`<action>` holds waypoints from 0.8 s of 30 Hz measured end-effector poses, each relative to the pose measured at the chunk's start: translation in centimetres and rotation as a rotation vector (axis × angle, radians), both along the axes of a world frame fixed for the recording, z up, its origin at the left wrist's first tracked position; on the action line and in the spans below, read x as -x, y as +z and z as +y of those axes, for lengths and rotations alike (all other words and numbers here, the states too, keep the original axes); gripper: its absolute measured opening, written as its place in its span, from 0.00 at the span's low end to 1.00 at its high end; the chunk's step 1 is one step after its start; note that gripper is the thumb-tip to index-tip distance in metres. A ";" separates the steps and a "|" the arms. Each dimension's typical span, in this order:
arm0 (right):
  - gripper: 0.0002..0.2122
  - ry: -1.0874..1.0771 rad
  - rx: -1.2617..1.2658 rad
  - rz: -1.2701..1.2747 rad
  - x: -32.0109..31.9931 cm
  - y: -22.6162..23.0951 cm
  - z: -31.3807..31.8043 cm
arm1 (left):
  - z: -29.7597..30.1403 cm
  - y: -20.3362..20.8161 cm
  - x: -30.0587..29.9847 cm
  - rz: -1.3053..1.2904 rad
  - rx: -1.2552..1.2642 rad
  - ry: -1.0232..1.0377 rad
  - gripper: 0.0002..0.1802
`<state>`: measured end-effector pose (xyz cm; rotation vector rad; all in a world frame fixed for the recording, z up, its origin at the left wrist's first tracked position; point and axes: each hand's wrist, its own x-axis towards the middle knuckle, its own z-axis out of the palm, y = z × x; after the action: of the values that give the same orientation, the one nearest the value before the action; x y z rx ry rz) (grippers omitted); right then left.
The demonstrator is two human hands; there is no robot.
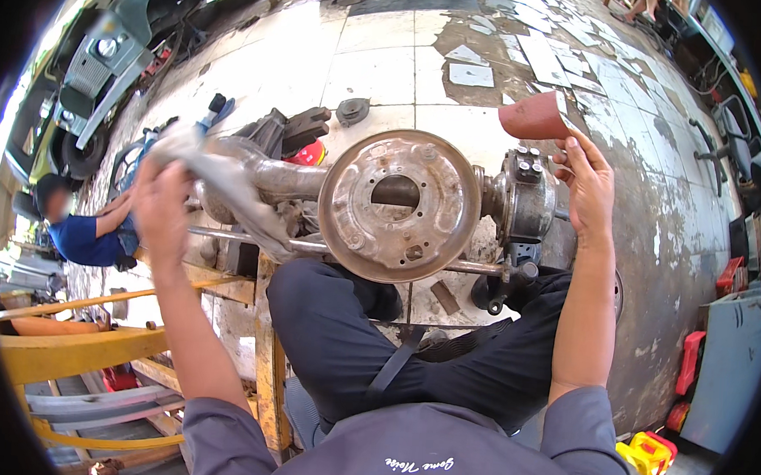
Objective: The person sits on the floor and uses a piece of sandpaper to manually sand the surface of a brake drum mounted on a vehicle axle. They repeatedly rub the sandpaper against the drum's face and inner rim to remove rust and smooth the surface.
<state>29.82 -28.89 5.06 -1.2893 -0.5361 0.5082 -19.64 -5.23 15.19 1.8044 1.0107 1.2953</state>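
Between my thumb and fingers, my right hand point(588, 185) pinches a curved piece of red-brown sandpaper point(532, 117), raised above the axle's right end. My left hand point(162, 215), smeared by motion, grips a grey rag point(242, 197) that trails toward the axle housing point(296, 181). In front of my knees stands a round, rust-stained brake backing plate point(440, 232) with a large centre hole. Just right of it is a metal hub point(531, 197) with several bolts on top. A long steel rod point(468, 266) runs behind and below the plate.
A yellow metal frame point(87, 352) stands at lower left. Beyond it a person in blue point(87, 237) crouches near a vehicle point(95, 64). Broken tiles point(541, 58) cover the far floor. A grey cabinet point(732, 363) stands at right. A small metal part point(352, 111) lies behind the plate.
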 end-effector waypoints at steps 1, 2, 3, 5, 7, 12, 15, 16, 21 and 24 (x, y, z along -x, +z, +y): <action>0.13 -0.009 0.010 -0.003 -0.1 0.2 0.0 | -0.8 0.5 -4.3 0.115 -0.014 -0.052 0.13; 0.13 -0.011 0.007 0.000 -0.2 0.3 0.0 | -1.4 0.5 -8.0 0.227 -0.026 -0.105 0.10; 0.13 -0.013 0.002 0.002 -0.3 0.4 0.1 | -1.3 -0.5 -10.8 0.287 0.026 -0.181 0.09; 0.13 -0.016 0.005 0.005 0.0 0.5 0.5 | -2.0 -2.7 -15.0 0.447 0.062 -0.305 0.08; 0.13 0.001 0.003 0.015 0.2 0.6 0.7 | -2.8 -5.3 -18.3 0.575 0.110 -0.383 0.10; 0.13 -0.002 0.021 0.015 0.6 1.1 0.2 | -7.0 -12.5 -22.3 0.671 0.020 -0.540 0.08; 0.13 0.012 0.029 -0.006 0.8 1.4 0.1 | -10.0 -14.2 -22.7 0.725 -0.380 -0.560 0.12; 0.13 0.015 0.037 -0.023 0.8 1.4 0.2 | -10.7 -14.7 -22.7 0.746 -0.540 -0.557 0.14; 0.11 0.002 0.044 -0.043 1.6 1.9 0.3 | -12.8 -15.8 -22.9 0.755 -0.491 -0.660 0.18; 0.10 0.004 0.030 -0.045 1.8 2.0 0.3 | -11.5 -17.4 -23.1 0.779 -0.343 -0.657 0.15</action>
<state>28.05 -28.58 7.09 -1.3308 -0.5706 0.4929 3.42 -16.74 -2.19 2.6916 0.4570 0.3552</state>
